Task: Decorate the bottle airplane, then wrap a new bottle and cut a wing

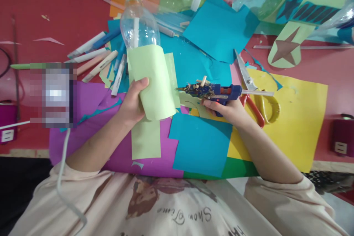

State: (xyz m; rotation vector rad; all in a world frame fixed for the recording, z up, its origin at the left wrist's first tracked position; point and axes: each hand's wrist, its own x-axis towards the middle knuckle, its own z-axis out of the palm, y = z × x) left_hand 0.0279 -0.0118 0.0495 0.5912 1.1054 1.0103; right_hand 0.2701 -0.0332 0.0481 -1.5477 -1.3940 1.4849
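Note:
My left hand [137,99] is closed around a clear plastic bottle [141,25] with a yellow cap, tilted a little to the left. Pale green paper [155,81] wraps the bottle's lower part, and my thumb presses on it. In my right hand [224,110] is a blue hot glue gun [225,92], its nozzle pointing left at the paper's right edge. Scraps cling to the nozzle end, and a glue stick [258,92] sticks out of the back. Whether the tip touches the paper, I cannot tell.
Scissors [249,81] with red and yellow handles lie right of the glue gun. Several markers [92,55] are spread left of the bottle. Blue sheets [212,33], a yellow sheet [298,118] and purple paper [116,155] cover the table. A white cable [64,158] runs at left.

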